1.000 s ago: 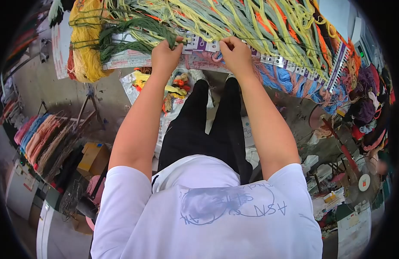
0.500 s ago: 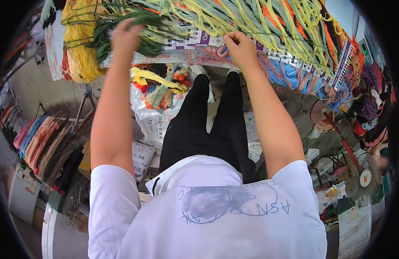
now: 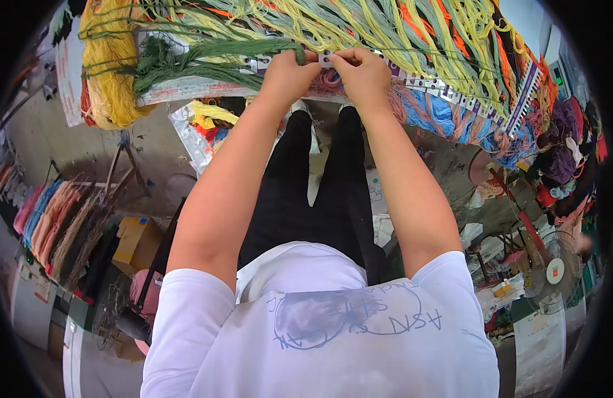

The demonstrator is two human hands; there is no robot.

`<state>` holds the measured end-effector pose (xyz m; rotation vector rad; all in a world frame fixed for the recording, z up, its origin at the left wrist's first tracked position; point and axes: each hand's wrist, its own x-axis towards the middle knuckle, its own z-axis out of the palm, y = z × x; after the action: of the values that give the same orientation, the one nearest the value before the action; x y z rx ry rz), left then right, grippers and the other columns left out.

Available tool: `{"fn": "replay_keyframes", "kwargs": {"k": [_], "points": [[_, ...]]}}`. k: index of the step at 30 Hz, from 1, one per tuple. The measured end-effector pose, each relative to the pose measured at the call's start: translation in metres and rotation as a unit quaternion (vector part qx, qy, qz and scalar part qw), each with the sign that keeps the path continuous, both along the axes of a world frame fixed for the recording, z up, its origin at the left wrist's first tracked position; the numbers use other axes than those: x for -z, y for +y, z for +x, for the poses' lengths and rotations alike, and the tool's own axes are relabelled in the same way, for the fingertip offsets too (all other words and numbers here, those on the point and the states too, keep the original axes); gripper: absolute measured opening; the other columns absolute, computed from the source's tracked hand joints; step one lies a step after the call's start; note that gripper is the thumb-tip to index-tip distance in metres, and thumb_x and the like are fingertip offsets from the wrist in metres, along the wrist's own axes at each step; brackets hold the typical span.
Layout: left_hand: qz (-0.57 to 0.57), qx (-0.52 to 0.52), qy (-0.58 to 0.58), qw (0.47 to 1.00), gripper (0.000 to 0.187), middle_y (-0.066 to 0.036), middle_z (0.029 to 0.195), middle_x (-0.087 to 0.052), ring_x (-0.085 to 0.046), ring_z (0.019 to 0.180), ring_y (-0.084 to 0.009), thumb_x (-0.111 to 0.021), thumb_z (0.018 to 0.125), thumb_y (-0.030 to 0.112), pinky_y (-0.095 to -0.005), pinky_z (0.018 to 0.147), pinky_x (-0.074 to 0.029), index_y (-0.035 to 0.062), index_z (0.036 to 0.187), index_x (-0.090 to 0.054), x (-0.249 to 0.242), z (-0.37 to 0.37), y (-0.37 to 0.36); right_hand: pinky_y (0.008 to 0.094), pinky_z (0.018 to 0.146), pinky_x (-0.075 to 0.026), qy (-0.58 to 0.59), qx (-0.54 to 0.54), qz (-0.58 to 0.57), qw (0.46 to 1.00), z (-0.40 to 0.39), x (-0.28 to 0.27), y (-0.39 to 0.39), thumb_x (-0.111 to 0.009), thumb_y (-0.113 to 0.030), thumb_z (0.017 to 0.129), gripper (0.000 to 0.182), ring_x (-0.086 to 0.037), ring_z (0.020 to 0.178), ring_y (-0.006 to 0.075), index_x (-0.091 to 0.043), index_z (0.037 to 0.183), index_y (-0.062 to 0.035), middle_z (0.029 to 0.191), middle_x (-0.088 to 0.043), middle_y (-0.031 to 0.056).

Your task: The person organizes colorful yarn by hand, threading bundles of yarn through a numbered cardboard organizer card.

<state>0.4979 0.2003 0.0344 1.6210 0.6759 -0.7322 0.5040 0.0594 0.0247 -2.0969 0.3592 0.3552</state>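
Observation:
My left hand [image 3: 288,76] is closed around a strand of dark green embroidery thread [image 3: 250,48], which trails off to the left toward the rest of its bundle. Close beside it, my right hand [image 3: 363,76] pinches a white hole-punched card [image 3: 326,58] between thumb and fingers. The fingertips of both hands nearly meet at this card. Yellow and grey-green threads [image 3: 359,30] hang from a row of such cards along the table's near edge. To the left lies a thick yellow skein [image 3: 109,63].
Pink and blue skeins [image 3: 429,109] hang below the cards at right. A floor fan [image 3: 555,272] stands at lower right. Coloured skeins hang on a rack [image 3: 61,219] at left, near a cardboard box [image 3: 137,244]. A plastic bag [image 3: 193,136] with yarn lies under the table.
My left hand has moved right from the dark green bundle, drawing a strand across to the cards beside my right hand. My right hand has stayed nearly in place.

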Motion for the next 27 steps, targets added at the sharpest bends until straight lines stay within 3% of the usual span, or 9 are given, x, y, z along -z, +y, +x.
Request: {"fn": "replay_keyframes", "kwargs": {"k": [3,7,9,10,15,18,21,24,27], "points": [[0.03,-0.003,-0.023,0.999,0.021,-0.004,0.082,-0.061,-0.055,0.066,-0.0098,-0.061,0.08,0.012,-0.0246,0.05,-0.044,0.001,0.098,-0.06,0.013,-0.001,-0.006,0.0284,0.057,-0.048,0.0,0.005,-0.007,1.0,-0.002,0.004,0.0,-0.07,-0.022,0.072,0.015,-0.063,0.059,0.0171,-0.068,0.075,-0.0078,0.068,-0.065,0.0033],[-0.111,-0.082,-0.004,0.99,0.016,-0.003,0.081,-0.06,-0.055,0.066,-0.0105,-0.061,0.081,0.011,-0.0252,0.052,-0.044,0.0025,0.094,-0.059,0.014,-0.004,-0.001,0.0304,0.06,-0.049,-0.042,-0.033,-0.044,0.998,-0.006,0.006,0.0,-0.068,-0.019,0.073,0.011,-0.063,0.065,0.0209,-0.067,0.076,-0.0084,0.072,-0.064,0.0044],[-0.12,-0.084,-0.003,0.989,0.014,-0.003,0.081,-0.061,-0.055,0.065,-0.0105,-0.062,0.082,0.011,-0.0253,0.052,-0.044,0.0027,0.092,-0.06,0.016,-0.004,-0.001,0.0332,0.063,-0.05,-0.184,-0.117,-0.106,0.97,-0.011,0.002,0.001,-0.065,-0.015,0.074,0.009,-0.062,0.07,0.0245,-0.067,0.081,-0.0093,0.079,-0.062,0.0052],[-0.131,-0.093,0.001,0.987,0.013,-0.003,0.08,-0.061,-0.055,0.064,-0.0106,-0.063,0.082,0.012,-0.0253,0.052,-0.044,0.0028,0.092,-0.06,0.017,-0.003,-0.001,0.0349,0.064,-0.05,-0.199,-0.159,-0.112,0.961,-0.013,-0.002,0.001,-0.063,-0.012,0.075,0.011,-0.061,0.072,0.0257,-0.067,0.084,-0.0085,0.084,-0.062,0.0055],[-0.15,-0.114,0.009,0.982,0.013,-0.003,0.079,-0.062,-0.056,0.062,-0.0106,-0.064,0.081,0.012,-0.0251,0.055,-0.045,0.0025,0.09,-0.061,0.022,-0.004,-0.001,0.0342,0.065,-0.05,-0.195,-0.16,-0.076,0.965,-0.022,-0.002,0.0,-0.062,-0.011,0.075,0.011,-0.061,0.075,0.0253,-0.067,0.084,-0.0071,0.085,-0.061,0.0064],[-0.001,-0.042,-0.075,0.996,0.016,-0.002,0.079,-0.061,-0.057,0.067,-0.0091,-0.066,0.079,0.015,-0.0239,0.058,-0.047,0.003,0.088,-0.062,0.032,-0.005,-0.003,0.0342,0.065,-0.05,-0.176,-0.127,-0.039,0.975,-0.022,0.0,-0.002,-0.063,-0.01,0.075,0.013,-0.061,0.077,0.025,-0.067,0.087,-0.0075,0.087,-0.06,0.0065],[0.043,-0.081,-0.082,0.992,0.023,-0.003,0.068,-0.061,-0.057,0.061,-0.0095,-0.067,0.072,0.021,-0.0259,0.054,-0.046,0.0008,0.084,-0.063,0.023,-0.006,0.01,0.0345,0.065,-0.05,-0.155,-0.136,-0.067,0.976,-0.02,-0.008,-0.005,-0.063,-0.011,0.074,0.018,-0.061,0.077,0.025,-0.067,0.092,-0.0095,0.089,-0.059,0.0053],[-0.091,-0.182,-0.028,0.979,0.021,-0.003,0.091,-0.06,-0.047,0.06,-0.0066,-0.06,0.081,0.016,-0.0265,0.062,-0.046,0.0056,0.099,-0.059,-0.012,-0.005,0.034,0.0356,0.063,-0.05,-0.15,-0.189,-0.152,0.959,-0.011,-0.016,-0.011,-0.064,-0.014,0.074,0.022,-0.061,0.076,0.0247,-0.066,0.096,-0.0125,0.088,-0.058,0.0033],[-0.298,-0.286,0.042,0.91,0.015,-0.01,0.1,-0.063,-0.03,0.041,-0.0046,-0.056,0.082,0.012,-0.0261,0.062,-0.043,0.0035,0.094,-0.057,-0.024,-0.009,0.064,0.0365,0.062,-0.049,-0.179,-0.235,-0.228,0.928,-0.004,-0.011,-0.017,-0.065,-0.015,0.073,0.019,-0.06,0.078,0.0233,-0.066,0.092,-0.0148,0.085,-0.055,0.0018]]}}
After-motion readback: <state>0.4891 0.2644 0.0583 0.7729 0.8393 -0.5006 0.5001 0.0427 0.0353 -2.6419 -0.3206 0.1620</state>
